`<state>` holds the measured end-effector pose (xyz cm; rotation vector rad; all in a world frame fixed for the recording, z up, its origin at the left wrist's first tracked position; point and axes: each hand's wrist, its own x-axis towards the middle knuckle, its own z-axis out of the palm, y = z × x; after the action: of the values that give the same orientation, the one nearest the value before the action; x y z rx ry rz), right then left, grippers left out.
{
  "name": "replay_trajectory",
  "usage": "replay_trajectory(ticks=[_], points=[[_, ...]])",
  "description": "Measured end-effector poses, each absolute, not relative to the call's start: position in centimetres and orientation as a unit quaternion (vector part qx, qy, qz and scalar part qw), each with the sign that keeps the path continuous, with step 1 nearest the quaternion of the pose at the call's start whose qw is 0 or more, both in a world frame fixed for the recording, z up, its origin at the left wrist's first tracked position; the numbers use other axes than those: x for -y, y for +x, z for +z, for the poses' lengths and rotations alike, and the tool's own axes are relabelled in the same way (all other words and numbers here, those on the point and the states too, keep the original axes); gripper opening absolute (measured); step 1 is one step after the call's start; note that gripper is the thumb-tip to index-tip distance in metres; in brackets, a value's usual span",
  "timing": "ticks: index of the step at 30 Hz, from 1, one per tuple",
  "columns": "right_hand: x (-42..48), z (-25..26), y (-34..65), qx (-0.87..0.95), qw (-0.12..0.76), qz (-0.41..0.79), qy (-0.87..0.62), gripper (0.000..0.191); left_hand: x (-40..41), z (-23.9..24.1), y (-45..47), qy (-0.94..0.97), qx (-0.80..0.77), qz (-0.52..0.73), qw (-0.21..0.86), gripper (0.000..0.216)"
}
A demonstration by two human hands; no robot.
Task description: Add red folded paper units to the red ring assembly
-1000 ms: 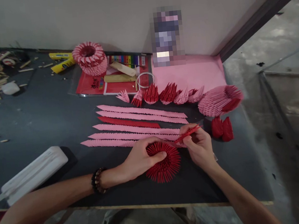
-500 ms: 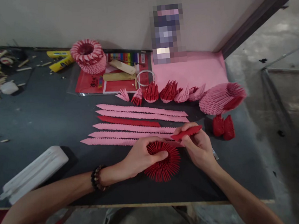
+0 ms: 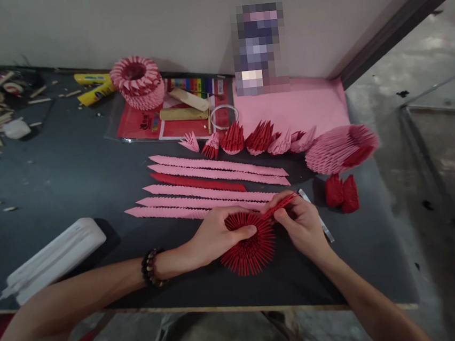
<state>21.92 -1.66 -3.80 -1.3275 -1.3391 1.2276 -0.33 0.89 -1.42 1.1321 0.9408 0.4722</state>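
Observation:
My left hand grips a round red folded-paper piece with pleats fanning outward, thumb over its top face and fingers behind its far edge. In my right hand, a short red strip of interlocked folded paper is pinched between thumb and fingers. The strip's near end meets the upper right rim of the round piece; whether it is joined there I cannot tell. Just beyond both hands lie long pink folded-paper strips and a red one. A flat silvery tool lies beside my right hand, partly hidden.
Behind the strips stand several small pink and red paper clusters and a large pink paper body. Two red paper pieces sit at right. A white glue gun lies left; a pink-red paper vase stands at back.
My right hand has turned the short red strip edge-on and brought its end down to the round piece's rim. The silvery tool shows more now. My left hand keeps its grip.

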Motion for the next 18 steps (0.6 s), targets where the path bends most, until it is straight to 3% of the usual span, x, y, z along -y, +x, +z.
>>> replay_trajectory(ticks=[18], points=[[1.10, -2.95, 22.56, 0.593, 0.404, 0.492, -0.493, 0.026, -0.77, -1.72, -0.55, 0.511, -0.418, 0.192, 0.726, 0.034]])
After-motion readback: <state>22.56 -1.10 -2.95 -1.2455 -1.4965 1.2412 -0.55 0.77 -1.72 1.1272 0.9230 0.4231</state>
